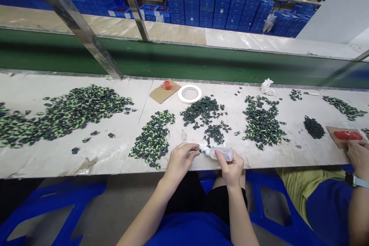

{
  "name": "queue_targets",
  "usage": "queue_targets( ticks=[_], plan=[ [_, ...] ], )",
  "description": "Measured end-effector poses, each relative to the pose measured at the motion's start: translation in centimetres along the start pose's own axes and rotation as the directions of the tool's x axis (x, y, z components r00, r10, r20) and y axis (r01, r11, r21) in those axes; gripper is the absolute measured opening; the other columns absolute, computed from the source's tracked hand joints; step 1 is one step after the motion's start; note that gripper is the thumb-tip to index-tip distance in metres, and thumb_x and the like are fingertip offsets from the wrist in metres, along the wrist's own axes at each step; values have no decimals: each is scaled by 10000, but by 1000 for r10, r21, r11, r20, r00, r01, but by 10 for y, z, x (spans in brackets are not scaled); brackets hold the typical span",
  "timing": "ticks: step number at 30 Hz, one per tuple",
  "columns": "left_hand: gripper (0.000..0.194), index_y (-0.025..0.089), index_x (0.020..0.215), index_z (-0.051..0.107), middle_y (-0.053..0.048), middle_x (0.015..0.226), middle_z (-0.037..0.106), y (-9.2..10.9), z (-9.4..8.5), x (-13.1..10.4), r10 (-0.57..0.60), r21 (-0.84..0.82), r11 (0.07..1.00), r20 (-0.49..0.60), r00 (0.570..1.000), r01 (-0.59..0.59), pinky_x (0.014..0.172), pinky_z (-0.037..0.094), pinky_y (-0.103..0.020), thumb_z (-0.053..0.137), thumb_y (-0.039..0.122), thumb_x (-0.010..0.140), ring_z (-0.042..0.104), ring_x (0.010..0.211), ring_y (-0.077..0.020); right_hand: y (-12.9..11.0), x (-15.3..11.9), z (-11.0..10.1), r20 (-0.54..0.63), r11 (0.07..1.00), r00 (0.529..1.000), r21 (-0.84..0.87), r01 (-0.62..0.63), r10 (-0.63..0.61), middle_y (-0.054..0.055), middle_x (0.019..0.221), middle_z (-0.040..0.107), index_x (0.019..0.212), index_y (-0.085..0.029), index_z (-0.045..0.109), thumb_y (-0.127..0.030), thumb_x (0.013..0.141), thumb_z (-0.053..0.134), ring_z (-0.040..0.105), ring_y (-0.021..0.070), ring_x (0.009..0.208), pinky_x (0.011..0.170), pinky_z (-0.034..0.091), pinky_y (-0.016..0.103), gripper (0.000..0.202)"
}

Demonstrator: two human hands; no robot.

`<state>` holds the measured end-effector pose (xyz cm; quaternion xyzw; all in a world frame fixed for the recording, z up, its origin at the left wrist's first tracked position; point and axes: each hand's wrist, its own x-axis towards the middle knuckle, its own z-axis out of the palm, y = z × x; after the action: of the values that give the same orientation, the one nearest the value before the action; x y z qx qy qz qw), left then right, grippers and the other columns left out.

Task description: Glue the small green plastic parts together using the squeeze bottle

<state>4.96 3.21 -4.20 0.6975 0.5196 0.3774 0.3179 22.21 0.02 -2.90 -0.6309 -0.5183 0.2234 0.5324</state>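
Observation:
My left hand (182,158) pinches a small dark part (199,151) between thumb and fingertips, close to the table's front edge. Wrapped in my right hand (232,168) is a translucent squeeze bottle (219,153), lying nearly level. Its thin blue-tipped nozzle (204,151) points left and meets or almost meets the small part. Just beyond my hands lies a loose pile of small dark green pieces (215,133). To the left is a heap of black parts with bright green marks (152,138); a similar heap (263,121) sits to the right.
A tape roll (190,94) lies beside brown cardboard (158,95) bearing a small red cup (167,85). A large heap of parts (83,109) spreads left. At right, a co-worker's hand (359,155) touches cardboard with red material (348,135). A green conveyor (178,59) runs behind the table.

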Motion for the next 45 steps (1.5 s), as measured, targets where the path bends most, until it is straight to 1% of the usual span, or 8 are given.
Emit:
queue_targets(
  ticks=[9,17,22,33,36,39,42,45],
  plan=[
    [159,208,880,713,-37,855,749,2,0,0,-12,-14,1000,-15,1000,12,758,591,-305,664,105,769,721,809,-194,0,2,0,14,999,999,7,-50,50,-16,478,537,571,-160,610,-440,753,672,474,121,446,442,396,244,340],
    [155,214,855,713,-33,842,748,4,0,1,-37,-18,999,-8,999,37,750,593,-308,663,103,759,725,799,-196,2,3,-1,6,999,999,18,-44,44,-9,480,548,563,-159,618,-446,758,664,485,124,452,444,404,245,350],
    [143,220,865,714,-30,853,750,2,0,1,-45,-40,998,-10,999,45,754,599,-313,659,131,767,727,785,-191,2,3,-2,1,997,998,30,-68,68,16,531,613,629,-153,663,-453,760,659,540,148,488,477,450,259,327],
    [138,220,846,708,-26,842,749,3,-1,1,-40,-23,999,-5,999,40,747,597,-308,657,119,768,726,791,-193,-2,3,1,13,998,998,11,-64,64,-8,496,564,578,-166,607,-433,759,660,495,131,474,461,419,247,327],
    [133,214,848,710,-33,844,747,3,0,1,-43,-18,999,-12,999,42,750,595,-308,658,121,768,725,790,-191,-1,3,1,-13,998,998,12,-61,61,-15,489,552,567,-171,593,-432,756,663,489,128,467,459,414,245,330],
    [140,215,853,714,-33,848,746,3,0,1,-43,-27,999,-17,999,42,751,595,-307,660,121,765,724,789,-190,3,1,1,-63,995,994,48,-90,93,-7,509,568,598,-169,612,-443,745,678,505,135,481,472,428,252,318],
    [138,223,851,715,-27,847,745,2,0,0,-44,-45,998,-20,999,43,741,596,-303,661,129,766,723,791,-191,9,0,-2,-180,976,972,180,-119,151,19,579,607,659,-159,627,-457,757,667,545,152,518,497,452,267,316],
    [146,218,868,712,-31,855,741,1,0,0,-35,-48,998,-18,999,34,749,589,-305,656,125,771,718,798,-191,14,5,-7,-302,960,937,262,-96,176,49,729,650,788,-149,636,-432,750,686,599,175,620,566,493,294,290]
  ],
)
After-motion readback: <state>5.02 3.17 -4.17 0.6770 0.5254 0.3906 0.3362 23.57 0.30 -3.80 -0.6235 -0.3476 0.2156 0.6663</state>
